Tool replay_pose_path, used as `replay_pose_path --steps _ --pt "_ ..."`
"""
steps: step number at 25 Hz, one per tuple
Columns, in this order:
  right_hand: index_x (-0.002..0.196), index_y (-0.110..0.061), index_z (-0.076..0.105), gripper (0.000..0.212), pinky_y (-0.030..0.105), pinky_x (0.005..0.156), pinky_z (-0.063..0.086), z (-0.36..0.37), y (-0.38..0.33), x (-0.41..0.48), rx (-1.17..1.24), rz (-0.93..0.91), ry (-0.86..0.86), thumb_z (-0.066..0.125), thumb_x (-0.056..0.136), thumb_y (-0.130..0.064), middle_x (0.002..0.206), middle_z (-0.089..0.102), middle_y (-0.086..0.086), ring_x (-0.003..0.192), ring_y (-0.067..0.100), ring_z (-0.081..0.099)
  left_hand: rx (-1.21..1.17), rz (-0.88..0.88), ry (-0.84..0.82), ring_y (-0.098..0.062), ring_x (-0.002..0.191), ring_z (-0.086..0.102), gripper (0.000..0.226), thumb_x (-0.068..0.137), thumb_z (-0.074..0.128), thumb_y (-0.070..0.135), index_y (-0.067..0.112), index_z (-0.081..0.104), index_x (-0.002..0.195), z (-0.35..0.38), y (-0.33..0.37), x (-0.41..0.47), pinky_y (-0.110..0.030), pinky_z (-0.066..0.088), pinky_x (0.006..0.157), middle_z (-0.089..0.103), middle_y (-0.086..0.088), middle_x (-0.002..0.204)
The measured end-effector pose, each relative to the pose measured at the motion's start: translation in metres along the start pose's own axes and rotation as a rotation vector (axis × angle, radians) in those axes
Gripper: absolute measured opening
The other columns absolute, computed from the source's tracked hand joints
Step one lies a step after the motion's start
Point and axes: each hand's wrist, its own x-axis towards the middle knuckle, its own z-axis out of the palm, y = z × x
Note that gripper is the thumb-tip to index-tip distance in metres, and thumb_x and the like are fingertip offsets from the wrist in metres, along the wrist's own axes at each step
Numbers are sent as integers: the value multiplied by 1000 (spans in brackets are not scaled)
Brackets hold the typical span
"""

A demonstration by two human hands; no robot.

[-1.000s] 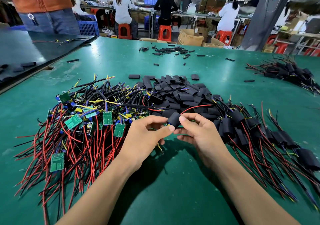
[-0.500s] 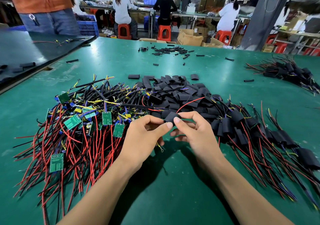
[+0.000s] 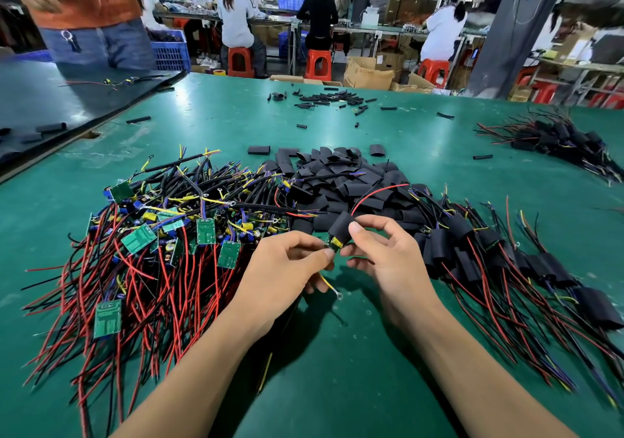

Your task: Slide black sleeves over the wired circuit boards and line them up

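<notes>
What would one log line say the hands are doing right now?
step: sleeving | left grip: pinches circuit board | right grip: holds black sleeve | state: board end uncovered

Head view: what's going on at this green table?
A person is sleeving a wired circuit board. The left hand pinches the board's exposed end, the right hand pinches the black sleeve partly over it. Bare boards lie piled to the left, loose sleeves behind, sleeved ones to the right.

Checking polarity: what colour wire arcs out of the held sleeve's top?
Red: the wire leaves the sleeve, clearest in the head view.
</notes>
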Motion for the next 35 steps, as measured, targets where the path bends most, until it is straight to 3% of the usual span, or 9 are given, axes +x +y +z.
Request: replay_pose_path --steps 6,13,17,20,23,25,28,32,35 --pt "89 -13 65 26 27 58 56 5 -1 2 72 143 55 69 91 -39 79 75 3 66 17 70 330 236 187 -7 48 60 11 84 75 13 21 74 76 3 -2 -2 -15 47 53 67 8 58" --pt "80 -16 73 21 33 69 59 2 -1 2 75 178 21 66 95 -28 91 77 13 72 22 73 475 416 232 3 55 54 8 80 80 13 19 74 79 4 -10 -2 -8 39 56 66 15 64" --pt "86 -16 73 18 34 73 58 0 -3 2 81 232 -32 62 96 -26 105 75 19 76 22 74 517 427 221 4 56 55 11 80 79 11 20 73 78 4 -12 -2 -6 38 57 67 14 68" --pt "105 -10 67 19 33 72 59 -2 -5 4 81 273 -56 60 97 -26 100 76 16 76 21 74 476 396 218 6 56 54 12 80 78 11 21 72 77 4 -12 0 -6 37 57 66 16 65" --pt "106 -11 65 20 30 66 59 -3 -6 2 64 289 -73 60 98 -28 98 77 14 77 21 75 439 343 197 6 59 55 15 82 77 11 23 70 76 3 -13 1 -6 37 58 65 22 67" --pt "101 -12 66 19 28 64 58 -3 -5 1 27 267 -58 62 97 -31 101 76 16 78 22 75 453 329 181 7 65 56 12 83 77 14 25 72 85 4 -14 1 -7 39 65 66 23 71" --pt "92 -12 70 20 26 60 55 -2 -4 0 -4 214 -11 66 95 -32 98 77 15 75 21 74 461 370 139 2 81 60 26 89 71 14 24 74 114 5 -12 -1 -7 43 78 72 16 99" --pt "90 -13 66 18 27 58 55 -1 -3 -1 -10 182 12 68 95 -31 94 77 13 75 22 74 407 339 93 -4 50 46 24 93 66 16 37 76 99 6 -8 -4 -18 38 51 70 17 69" --pt "81 -15 67 19 26 58 56 0 -5 -2 -25 129 8 70 94 -29 88 78 7 75 21 74 275 247 98 4 53 52 13 92 67 15 21 78 96 4 -7 0 -10 38 56 68 20 66"
